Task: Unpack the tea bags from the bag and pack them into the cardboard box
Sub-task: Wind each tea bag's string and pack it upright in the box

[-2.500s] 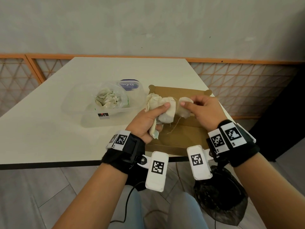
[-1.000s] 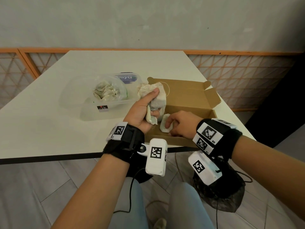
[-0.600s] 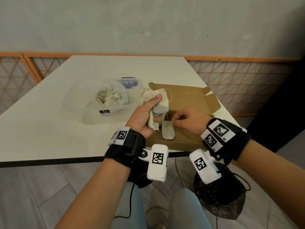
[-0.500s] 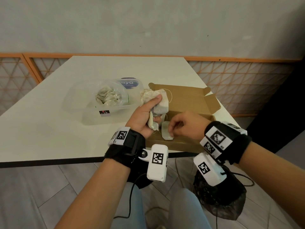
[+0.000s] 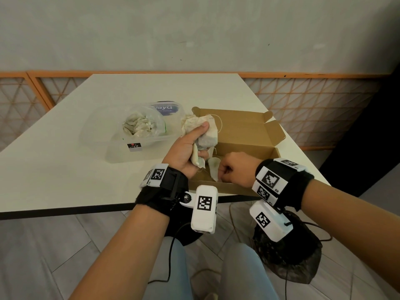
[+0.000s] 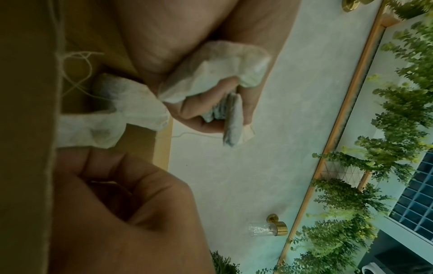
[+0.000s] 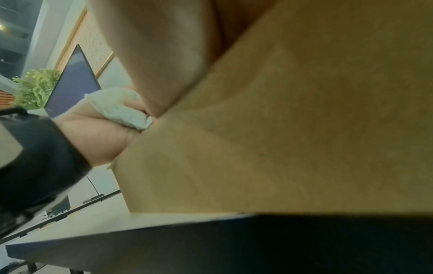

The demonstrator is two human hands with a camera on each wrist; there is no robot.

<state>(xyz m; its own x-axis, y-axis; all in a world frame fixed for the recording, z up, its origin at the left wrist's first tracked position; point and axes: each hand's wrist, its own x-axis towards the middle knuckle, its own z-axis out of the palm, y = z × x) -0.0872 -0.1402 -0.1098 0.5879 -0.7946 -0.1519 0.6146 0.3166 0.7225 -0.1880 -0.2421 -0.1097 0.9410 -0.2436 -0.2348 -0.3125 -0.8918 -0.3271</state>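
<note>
1. My left hand (image 5: 186, 148) grips a bunch of tea bags (image 5: 201, 131), held above the cardboard box (image 5: 244, 135), near-left corner.
2. My right hand (image 5: 236, 169) pinches one tea bag (image 5: 213, 171) inside the box.
3. Judged light, soft, tearable, with strings that snag: pinch each by the paper body.
4. More remain in the plastic bag (image 5: 140, 126), left on the table (image 5: 65, 165).

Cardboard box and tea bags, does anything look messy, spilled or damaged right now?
Nothing spilled or torn. The tea bags in the left hand are a crumpled bunch with loose strings, and the plastic bag holds a jumbled heap. The cardboard box sits open, intact, where the right hand pinches a single tea bag.
</note>
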